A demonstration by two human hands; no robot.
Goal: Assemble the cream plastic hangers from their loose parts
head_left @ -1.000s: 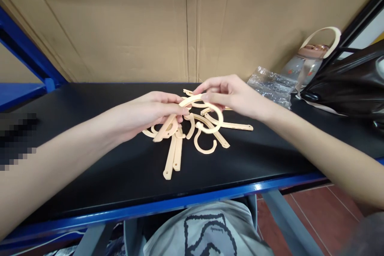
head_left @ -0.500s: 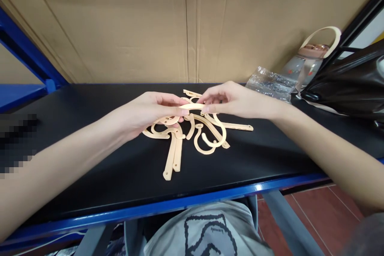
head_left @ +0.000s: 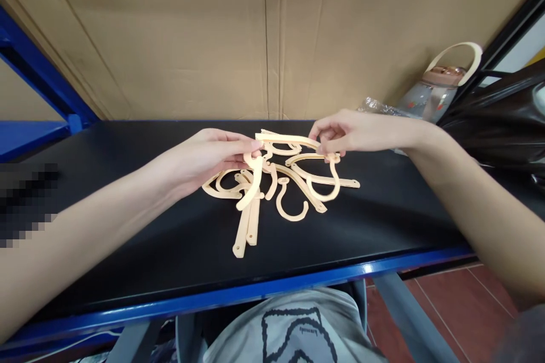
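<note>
A heap of cream plastic hook-shaped strips (head_left: 276, 193) lies on the black tabletop (head_left: 128, 193). My left hand (head_left: 204, 156) pinches one curved strip (head_left: 254, 178) at its top, and the strip hangs down over the heap. My right hand (head_left: 349, 131) pinches another long strip (head_left: 293, 140), whose straight part runs level toward my left hand and whose hooked end (head_left: 327, 187) dangles below my fingers. The two held strips are slightly apart.
A cardboard sheet (head_left: 264, 34) stands behind the table. At the back right are a crumpled clear plastic bag (head_left: 374, 106), a jar with a cream handle (head_left: 443, 76) and a black bag (head_left: 498, 119). Blue shelf rails (head_left: 38, 85) frame the left side and front edge.
My right hand has moved right and lifted its strip, drawing it away from my left hand. The piece in my left hand now hangs separately.
</note>
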